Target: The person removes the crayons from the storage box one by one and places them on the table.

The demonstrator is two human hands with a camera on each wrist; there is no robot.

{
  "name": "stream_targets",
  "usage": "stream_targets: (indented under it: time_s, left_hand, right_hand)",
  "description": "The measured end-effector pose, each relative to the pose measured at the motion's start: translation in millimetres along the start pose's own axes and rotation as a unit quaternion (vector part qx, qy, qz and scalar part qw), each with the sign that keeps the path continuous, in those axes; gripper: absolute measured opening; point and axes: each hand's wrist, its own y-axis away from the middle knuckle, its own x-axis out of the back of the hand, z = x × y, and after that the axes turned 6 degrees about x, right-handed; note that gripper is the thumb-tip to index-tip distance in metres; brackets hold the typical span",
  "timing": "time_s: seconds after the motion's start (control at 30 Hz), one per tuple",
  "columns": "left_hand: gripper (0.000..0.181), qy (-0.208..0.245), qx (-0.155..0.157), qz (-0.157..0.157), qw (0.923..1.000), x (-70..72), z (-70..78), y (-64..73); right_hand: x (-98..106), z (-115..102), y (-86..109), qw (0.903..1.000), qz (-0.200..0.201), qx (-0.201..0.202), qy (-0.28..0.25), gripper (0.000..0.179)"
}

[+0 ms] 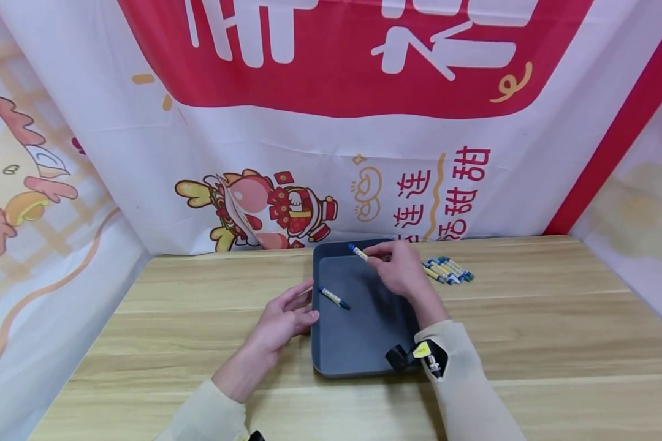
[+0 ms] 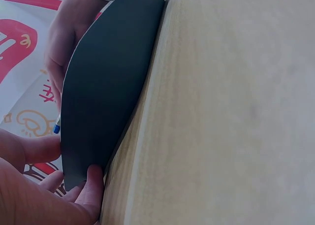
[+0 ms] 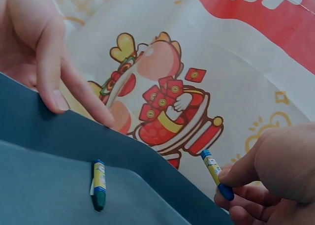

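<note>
A dark grey rectangular tray (image 1: 358, 343) lies on the table between both hands. My right hand (image 1: 399, 272) pinches a crayon (image 3: 212, 170) between thumb and fingers, over the tray's far part. This crayon has a yellow and white wrapper and blue ends. Inside the tray, near its left wall, lies another crayon (image 1: 334, 298); the right wrist view shows its dark green tip. On the left, my left hand (image 1: 284, 315) touches the tray's outer wall and rim with its extended fingers (image 3: 91, 99).
Several crayons (image 1: 448, 270) lie in a cluster on the wooden table (image 1: 529, 331), right of the tray's far end. A printed cloth (image 1: 287, 141) hangs behind the table, close to the tray's far edge. More cloth hangs at both sides.
</note>
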Motion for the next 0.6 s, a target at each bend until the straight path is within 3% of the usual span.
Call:
stream_targets:
  time_s: [0.2,0.6]
  left_hand:
    - [0.067,-0.001,-0.004,0.000,1.0000,0.3,-1.1,-0.4]
    - [0.066,-0.003,0.005,0.006,1.0000,1.1,-2.4,-3.7]
  right_hand:
    - [7.5,5.5,0.4,0.9997,0.021,0.007,0.012,0.022]
    - [32.9,17.9,2.6,0.9990,0.024,-0.020,-0.032,0.026]
